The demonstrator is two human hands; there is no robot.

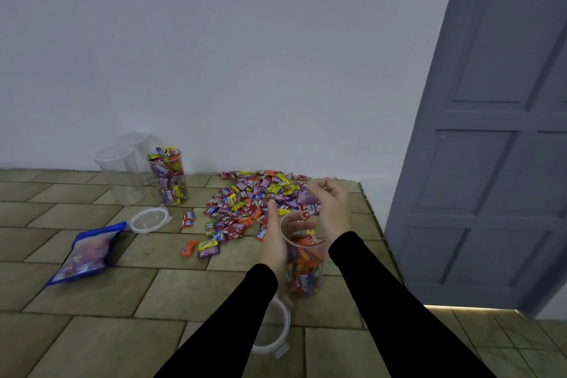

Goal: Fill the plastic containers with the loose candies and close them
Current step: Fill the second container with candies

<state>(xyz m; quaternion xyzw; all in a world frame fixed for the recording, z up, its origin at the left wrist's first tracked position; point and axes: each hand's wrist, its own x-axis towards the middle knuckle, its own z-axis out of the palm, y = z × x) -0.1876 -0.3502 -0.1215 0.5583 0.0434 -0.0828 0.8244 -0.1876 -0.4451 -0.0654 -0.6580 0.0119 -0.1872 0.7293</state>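
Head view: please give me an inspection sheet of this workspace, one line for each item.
Surface: tiled floor, along a white wall.
Job's things: candy pile; filled container, no lid on; two empty containers; held container, partly filled; lids and on the floor.
Clutter: blue candy bag, lying flat.
Grippers: left hand holds the container; right hand grips candies above its mouth.
Cables: nothing seen.
Surroundings: grey door.

Tiled floor; candy pile by far wall, strays near it; full jar + 2 empty jars far left; lid, blue bag left; 2nd lid near edge.
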